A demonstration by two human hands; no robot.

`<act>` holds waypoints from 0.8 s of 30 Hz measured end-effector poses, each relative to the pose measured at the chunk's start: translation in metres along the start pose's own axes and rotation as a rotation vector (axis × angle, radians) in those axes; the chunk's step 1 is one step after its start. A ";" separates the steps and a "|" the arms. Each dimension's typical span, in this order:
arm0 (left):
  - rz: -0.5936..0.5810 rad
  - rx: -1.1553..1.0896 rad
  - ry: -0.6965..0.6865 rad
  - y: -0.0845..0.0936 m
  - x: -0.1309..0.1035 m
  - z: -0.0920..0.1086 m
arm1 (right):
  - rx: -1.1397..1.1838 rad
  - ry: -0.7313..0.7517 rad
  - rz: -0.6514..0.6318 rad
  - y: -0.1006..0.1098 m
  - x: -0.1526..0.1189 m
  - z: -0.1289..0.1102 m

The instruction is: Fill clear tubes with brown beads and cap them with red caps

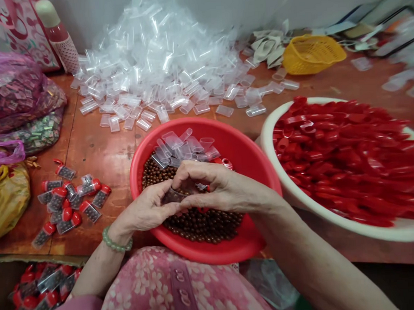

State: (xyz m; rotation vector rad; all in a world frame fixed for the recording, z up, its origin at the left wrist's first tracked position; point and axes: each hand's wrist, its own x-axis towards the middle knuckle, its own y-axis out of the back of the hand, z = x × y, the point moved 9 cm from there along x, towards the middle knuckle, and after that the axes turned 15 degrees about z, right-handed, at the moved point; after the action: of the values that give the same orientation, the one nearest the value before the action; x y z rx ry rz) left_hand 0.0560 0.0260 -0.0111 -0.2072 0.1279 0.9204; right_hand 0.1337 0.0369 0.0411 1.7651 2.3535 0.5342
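My left hand (154,204), with a green bead bracelet at its wrist, grips a clear plastic tube (171,196) between thumb and fingers. At the tube's other end my right hand (215,184) is curled, thumb and fingers bent inward. Its palm side is partly hidden, so what lies in it cannot be made out. Both hands are over a red basin (255,143) of small round brown beads (204,227). Loose clear tubes (184,147) lie on the beads at the back of the basin, and a few red caps (224,162) show behind my right hand.
A white basin (271,124) heaped with red caps (349,152) stands right. Behind rises a pile of clear tubes (167,55), with a yellow basket (313,54) beyond. Filled red-capped tubes (70,199) lie left, more in a box (40,288) below. Bags (13,95) stand far left.
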 end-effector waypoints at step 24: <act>0.119 -0.145 0.051 0.000 -0.005 0.024 | -0.802 -0.265 -0.034 0.024 -0.082 0.096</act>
State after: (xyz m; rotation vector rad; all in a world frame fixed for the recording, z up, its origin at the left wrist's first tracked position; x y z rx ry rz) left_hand 0.0535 0.0282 0.0132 -0.3609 0.1219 1.0445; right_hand 0.2113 -0.0174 -0.0462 1.3077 1.6336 0.9884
